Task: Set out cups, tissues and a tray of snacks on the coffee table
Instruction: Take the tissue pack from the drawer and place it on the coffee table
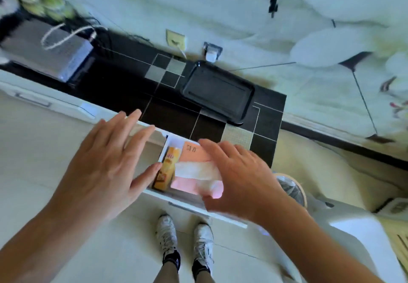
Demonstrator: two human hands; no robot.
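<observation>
The right hand [234,172] lies over a pink pack of tissues [196,172] inside an open white drawer [198,207], fingers bent over the pack's far edge and thumb at its near corner, so it appears to have the pack in its grasp. The left hand [106,161] hovers flat above the left part of the drawer with fingers straight and spread, holding nothing, its thumb tip close to an orange snack packet [165,170] that lies just left of the tissues. Beyond the drawer, on the dark tiled top of the cabinet [123,88], a black tray [217,91] sits bare near the wall. At the far left of the same top stands a grey box [48,50] with a white cord looped on it. Below the drawer the person's two white shoes [185,240] stand on the pale floor.
</observation>
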